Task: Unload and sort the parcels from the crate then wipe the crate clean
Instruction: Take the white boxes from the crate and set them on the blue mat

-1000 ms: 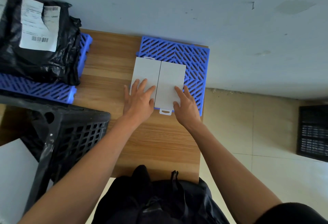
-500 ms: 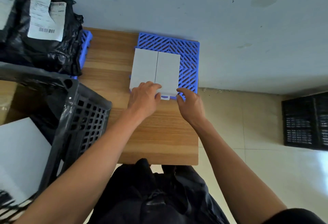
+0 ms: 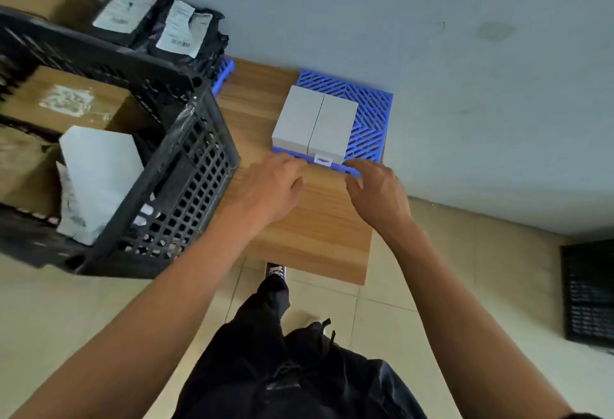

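Left hand: the left hand (image 3: 270,186) hangs just above the wooden table (image 3: 309,236), fingers curled loosely inward, holding nothing; its fingertips are near the front edge of the blue mat
Right hand: the right hand (image 3: 378,192) is beside it, fingers bent and spread a little, empty; its fingertips are at the mat's near right corner, and I cannot tell if they touch it
White boxes: two white boxes (image 3: 314,124) stand side by side, touching, on the left part of the blue slatted mat (image 3: 368,113), with a small white tab poking out at the front
Mat: it lies at the far end of the table, against the grey wall (image 3: 398,3)
Crate: the black crate (image 3: 186,166) stands to the left of the hands, with parcels in it, a white padded parcel (image 3: 99,176) leaning inside and a brown carton (image 3: 66,103) behind it
Sorted bags: black mailer bags (image 3: 159,23) with white labels lie beyond the crate on a second blue mat (image 3: 224,71), well apart from the white boxes
Floor: pale tiles (image 3: 481,269), and another dark crate (image 3: 588,292) at the far right edge
Person: dark trousers and one shoe show below the table edge
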The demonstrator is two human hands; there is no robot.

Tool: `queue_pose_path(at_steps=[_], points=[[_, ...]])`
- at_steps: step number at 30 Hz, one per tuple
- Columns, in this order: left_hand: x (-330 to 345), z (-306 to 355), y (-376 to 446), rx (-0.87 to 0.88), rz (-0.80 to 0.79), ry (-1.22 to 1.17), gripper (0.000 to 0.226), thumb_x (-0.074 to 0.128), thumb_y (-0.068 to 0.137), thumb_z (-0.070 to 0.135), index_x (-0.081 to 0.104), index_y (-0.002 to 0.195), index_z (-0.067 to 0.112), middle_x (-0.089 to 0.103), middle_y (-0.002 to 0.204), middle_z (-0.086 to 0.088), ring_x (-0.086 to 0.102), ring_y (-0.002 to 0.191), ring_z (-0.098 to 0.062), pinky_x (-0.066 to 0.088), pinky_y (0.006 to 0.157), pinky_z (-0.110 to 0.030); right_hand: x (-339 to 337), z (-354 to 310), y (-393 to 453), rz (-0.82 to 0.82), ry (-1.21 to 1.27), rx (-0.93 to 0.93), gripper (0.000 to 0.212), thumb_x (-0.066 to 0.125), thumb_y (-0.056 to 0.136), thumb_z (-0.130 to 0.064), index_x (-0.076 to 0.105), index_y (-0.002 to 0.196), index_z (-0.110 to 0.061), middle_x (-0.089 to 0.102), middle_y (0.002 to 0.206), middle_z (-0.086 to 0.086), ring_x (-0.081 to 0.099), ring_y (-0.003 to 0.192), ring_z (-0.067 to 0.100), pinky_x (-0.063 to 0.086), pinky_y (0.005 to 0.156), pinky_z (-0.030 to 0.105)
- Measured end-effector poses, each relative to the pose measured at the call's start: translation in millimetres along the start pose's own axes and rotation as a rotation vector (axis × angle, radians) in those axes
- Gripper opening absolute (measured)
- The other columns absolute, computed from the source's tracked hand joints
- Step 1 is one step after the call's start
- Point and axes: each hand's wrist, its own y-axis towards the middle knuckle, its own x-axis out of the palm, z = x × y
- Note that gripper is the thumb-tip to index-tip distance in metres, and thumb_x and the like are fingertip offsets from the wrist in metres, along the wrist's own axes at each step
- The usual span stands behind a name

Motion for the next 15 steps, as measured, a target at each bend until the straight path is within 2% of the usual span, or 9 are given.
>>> queue_pose_path(at_steps=[2, 6, 10, 13, 15], points=[[-4.8, 8.2, -28.8, -0.035, 0.014, -0.021, 0.037, 0.053, 0.104, 0.031, 0.060, 0.138, 0.018, 0.060, 0.141, -0.002, 0.053, 0.130, -0.028, 0.048, 0.101, -0.046, 0.7, -4.3, -20.2, 0.003, 0.035, -0.025, 0.034, 0.058, 0.099, -0.020, 0.067, 0.132, -0.019, 0.071, 0.126, 0.007, 0.063, 0.117, 0.030, 0.050, 0.092, 0.041], [-21.2, 12.6, -84.4, -0.077, 0.075, -0.032, 0.041, 0.053, 0.105, 0.035, 0.059, 0.140, 0.016, 0.061, 0.139, -0.002, 0.054, 0.129, -0.025, 0.048, 0.103, -0.041, 5.9, -26.1, -54.8, -0.015, 0.124, -0.102, 0.032, 0.062, 0.098, -0.022, 0.068, 0.130, -0.021, 0.073, 0.120, 0.003, 0.067, 0.110, 0.023, 0.052, 0.089, 0.036], [-57.1, -4.0, -131.7, -0.110, 0.189, -0.160, 0.040, 0.054, 0.105, 0.034, 0.059, 0.142, 0.018, 0.060, 0.141, 0.000, 0.053, 0.131, -0.018, 0.046, 0.106, -0.037, 8.2, -62.2, -74.8, -0.006, 0.147, -0.198, 0.035, 0.065, 0.098, -0.021, 0.067, 0.133, -0.020, 0.073, 0.121, 0.001, 0.067, 0.108, 0.020, 0.036, 0.079, 0.021], [-85.3, -23.6, -160.8, -0.125, 0.291, -0.284, 0.038, 0.056, 0.104, 0.033, 0.062, 0.139, 0.019, 0.063, 0.137, 0.003, 0.056, 0.128, -0.014, 0.048, 0.106, -0.037, 13.2, -94.7, -82.4, -0.016, 0.220, -0.272, 0.039, 0.065, 0.098, -0.022, 0.064, 0.137, -0.021, 0.071, 0.127, -0.002, 0.067, 0.114, 0.016, 0.051, 0.092, 0.030], [-100.0, -41.7, -177.4, -0.142, 0.364, -0.313, 0.036, 0.057, 0.104, 0.031, 0.064, 0.137, 0.019, 0.064, 0.136, 0.003, 0.057, 0.127, -0.013, 0.048, 0.106, -0.034, 16.4, -120.0, -85.1, -0.019, 0.243, -0.332, 0.040, 0.065, 0.098, -0.021, 0.063, 0.138, -0.021, 0.071, 0.128, -0.003, 0.066, 0.115, 0.014, 0.052, 0.095, 0.034]])
